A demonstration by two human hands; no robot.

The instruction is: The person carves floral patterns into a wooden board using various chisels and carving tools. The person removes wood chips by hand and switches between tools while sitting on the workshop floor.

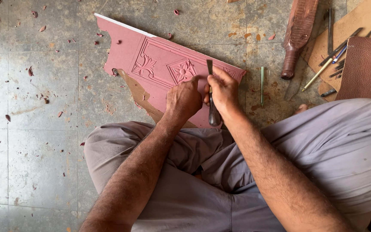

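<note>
Both hands hide the chisel (214,112) shaft — its cutting tip too small to tell.

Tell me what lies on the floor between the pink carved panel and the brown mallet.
In the head view, a thin green tool lies on the floor between the panel and the mallet, touching neither.

Dusty pink panel (159,64), carved with a flower and a diamond rosette inside raised borders, its one edge white. Grey mottled floor (35,150), flecked with reddish chips. Grey-mauve trousers (331,146). Brown ribbed mallet (298,34), a thin green rod (262,83), brown leather (368,66).
</note>
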